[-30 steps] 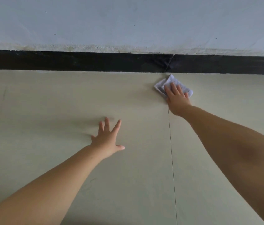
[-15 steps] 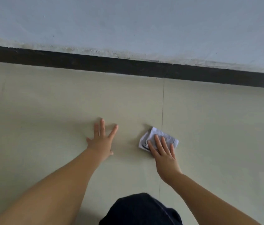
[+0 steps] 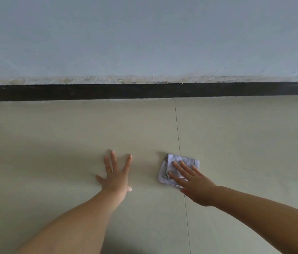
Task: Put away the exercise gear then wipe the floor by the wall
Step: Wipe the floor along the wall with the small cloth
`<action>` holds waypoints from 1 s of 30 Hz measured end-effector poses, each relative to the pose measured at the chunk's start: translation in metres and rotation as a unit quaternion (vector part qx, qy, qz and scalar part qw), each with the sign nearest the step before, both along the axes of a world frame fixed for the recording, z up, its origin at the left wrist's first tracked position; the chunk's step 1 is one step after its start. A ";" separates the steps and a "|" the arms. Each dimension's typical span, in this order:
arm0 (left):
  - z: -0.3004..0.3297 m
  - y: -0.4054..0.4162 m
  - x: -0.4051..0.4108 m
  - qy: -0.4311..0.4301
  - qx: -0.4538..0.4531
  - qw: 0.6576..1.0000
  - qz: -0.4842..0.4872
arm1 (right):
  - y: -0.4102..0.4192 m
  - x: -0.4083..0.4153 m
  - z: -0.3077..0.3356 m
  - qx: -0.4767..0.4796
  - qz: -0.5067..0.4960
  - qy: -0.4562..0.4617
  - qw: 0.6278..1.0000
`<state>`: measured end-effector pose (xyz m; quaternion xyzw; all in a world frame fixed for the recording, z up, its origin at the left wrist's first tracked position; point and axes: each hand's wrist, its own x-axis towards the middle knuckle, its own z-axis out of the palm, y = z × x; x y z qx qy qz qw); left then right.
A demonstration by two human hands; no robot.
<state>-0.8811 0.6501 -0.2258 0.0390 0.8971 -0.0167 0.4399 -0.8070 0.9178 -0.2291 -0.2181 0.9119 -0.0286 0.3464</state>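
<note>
A small folded white cloth (image 3: 173, 165) lies flat on the pale beige tiled floor (image 3: 53, 143), just left of a tile joint. My right hand (image 3: 192, 180) presses down on it with straight, spread fingers. My left hand (image 3: 116, 174) rests flat on the bare floor a little to the left of the cloth, fingers spread. Both forearms reach in from the bottom of the view. No exercise gear is in view.
A black skirting strip (image 3: 89, 92) runs along the foot of the grey-white wall (image 3: 144, 43), with stained plaster just above it. A thin tile joint (image 3: 178, 129) runs from the skirting toward me.
My right hand has dragged the cloth from beside the skirting back toward me, near my left hand. The left hand has stayed planted on the floor. The dark knee seen earlier has left the view.
</note>
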 end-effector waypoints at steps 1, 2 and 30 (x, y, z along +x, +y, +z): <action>0.001 0.000 0.000 0.001 0.000 1.000 0.001 | 0.000 -0.004 0.003 0.008 0.012 -0.010 1.000; 0.001 0.001 0.000 0.003 0.004 1.000 0.001 | 0.000 -0.008 0.007 0.025 0.022 -0.037 0.999; -0.017 0.083 0.057 0.280 0.113 0.952 0.053 | 0.035 -0.109 -0.018 -0.021 0.283 0.128 0.950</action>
